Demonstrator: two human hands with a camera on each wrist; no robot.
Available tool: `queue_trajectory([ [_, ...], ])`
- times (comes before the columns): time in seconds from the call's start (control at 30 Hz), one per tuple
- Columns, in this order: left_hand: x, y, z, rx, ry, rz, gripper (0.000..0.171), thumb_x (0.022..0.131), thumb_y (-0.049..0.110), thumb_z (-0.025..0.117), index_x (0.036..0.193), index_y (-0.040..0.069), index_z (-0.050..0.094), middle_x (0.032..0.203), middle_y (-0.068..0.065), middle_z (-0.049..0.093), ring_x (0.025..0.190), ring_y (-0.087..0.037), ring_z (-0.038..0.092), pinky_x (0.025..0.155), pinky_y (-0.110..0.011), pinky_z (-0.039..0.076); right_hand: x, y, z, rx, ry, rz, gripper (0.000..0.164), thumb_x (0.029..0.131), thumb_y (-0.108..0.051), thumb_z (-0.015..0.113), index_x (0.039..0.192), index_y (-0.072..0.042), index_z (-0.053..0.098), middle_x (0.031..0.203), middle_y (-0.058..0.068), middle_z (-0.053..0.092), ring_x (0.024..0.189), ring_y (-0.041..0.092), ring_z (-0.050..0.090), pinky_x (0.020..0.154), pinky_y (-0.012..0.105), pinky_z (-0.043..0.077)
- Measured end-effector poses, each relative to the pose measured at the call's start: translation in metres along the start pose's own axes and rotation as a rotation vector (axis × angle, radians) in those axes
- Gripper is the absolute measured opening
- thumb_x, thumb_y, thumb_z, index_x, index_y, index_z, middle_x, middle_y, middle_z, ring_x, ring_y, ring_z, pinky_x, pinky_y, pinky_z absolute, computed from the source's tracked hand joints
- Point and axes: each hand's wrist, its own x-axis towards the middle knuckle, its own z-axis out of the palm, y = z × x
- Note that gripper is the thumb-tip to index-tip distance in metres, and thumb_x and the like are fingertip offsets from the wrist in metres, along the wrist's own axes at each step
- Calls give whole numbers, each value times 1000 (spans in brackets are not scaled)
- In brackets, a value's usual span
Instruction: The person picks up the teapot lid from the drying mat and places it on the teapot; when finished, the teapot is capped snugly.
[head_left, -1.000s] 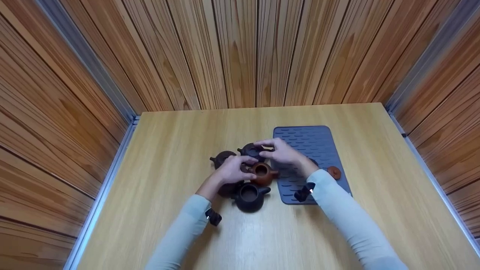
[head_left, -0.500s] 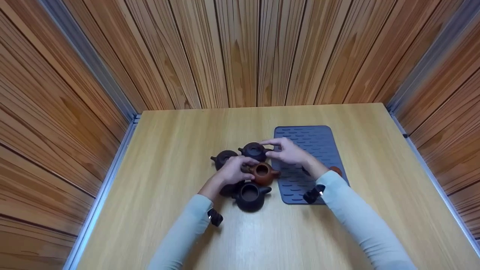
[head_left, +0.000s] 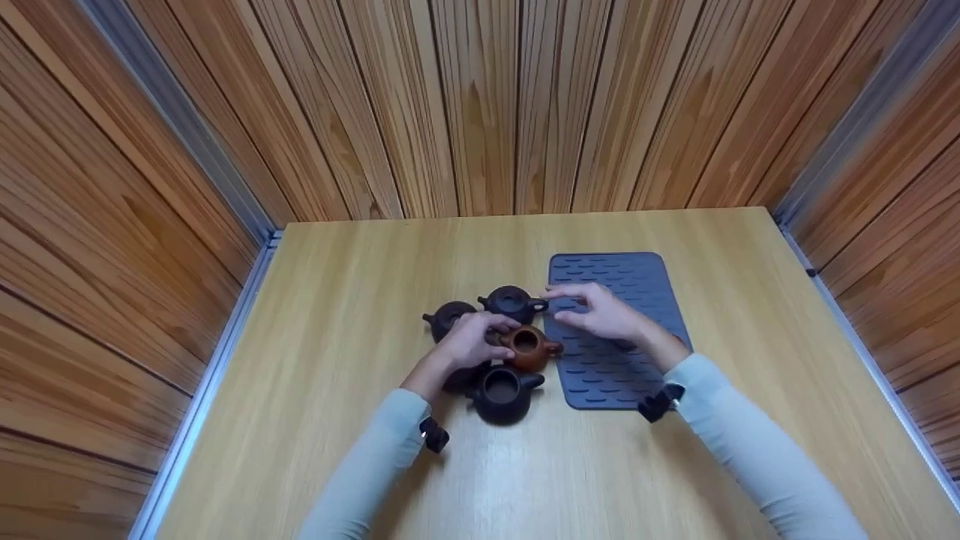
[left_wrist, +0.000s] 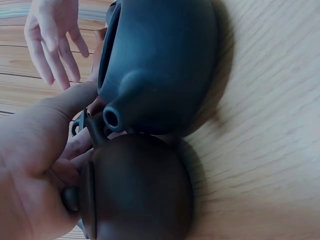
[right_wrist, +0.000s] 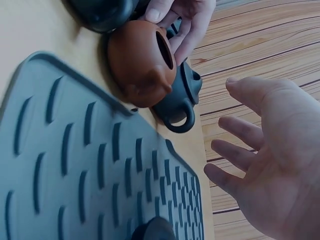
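Note:
My left hand (head_left: 472, 341) holds the reddish-brown teapot (head_left: 534, 361), thumb on one side and fingers on the other. The teapot is lidless, its handle pointing right. My right hand (head_left: 600, 311) hovers over the left part of the grey ridged mat (head_left: 600, 390), fingers spread and holding nothing. Just left of its fingertips stands a dark lidded teapot (head_left: 510, 301). Nearest the front is a black lidless teapot (head_left: 501, 411). A brown lidded teapot (left_wrist: 142, 192) stands beneath my left hand, partly covered in the head view.
Another dark lidded teapot (head_left: 446, 316) stands at the group's left. A dark knob-like piece (right_wrist: 155, 230), probably a lid, lies on the mat. Wooden panels (head_left: 480, 112) rise behind the tabletop (head_left: 360, 277).
My right hand has drawn back rightward from the rear dark teapot to over the mat. Its forearm now covers the reddish lid on the mat. My left hand stays on the reddish-brown teapot.

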Motion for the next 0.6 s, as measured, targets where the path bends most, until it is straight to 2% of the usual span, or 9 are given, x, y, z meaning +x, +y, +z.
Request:
queue_trajectory([
  [0.17, 20, -39, 19, -7, 21, 39, 48, 95, 37, 93, 140, 29, 79, 133, 1, 85, 135, -23, 73, 122, -51, 50, -17, 5, -4, -17, 24, -4, 42, 111, -10, 70, 153, -7, 69, 169, 26, 56, 163, 50, 47, 130, 76, 37],
  [0.27, 26, -55, 24, -17, 28, 55, 47, 93, 40, 95, 138, 33, 80, 131, 4, 85, 134, -22, 74, 121, -52, 51, -25, 9, -5, -26, 42, -12, 43, 110, -11, 72, 153, -7, 69, 168, 25, 58, 162, 51, 48, 130, 76, 37],
  [0.47, 28, -60, 25, -44, 19, 65, 49, 92, 40, 96, 138, 31, 80, 130, 0, 85, 133, -25, 75, 120, -53, 53, -44, 19, -7, -31, 109, -9, 45, 107, -14, 77, 151, -6, 70, 165, 25, 61, 159, 51, 50, 129, 76, 39],
  [0.6, 28, -59, 24, -48, 7, 38, 49, 92, 39, 96, 138, 31, 80, 132, -1, 85, 134, -25, 74, 121, -52, 51, -56, 27, -10, -17, 157, 5, 43, 107, -12, 77, 149, -7, 71, 162, 23, 63, 158, 50, 51, 128, 76, 40],
])
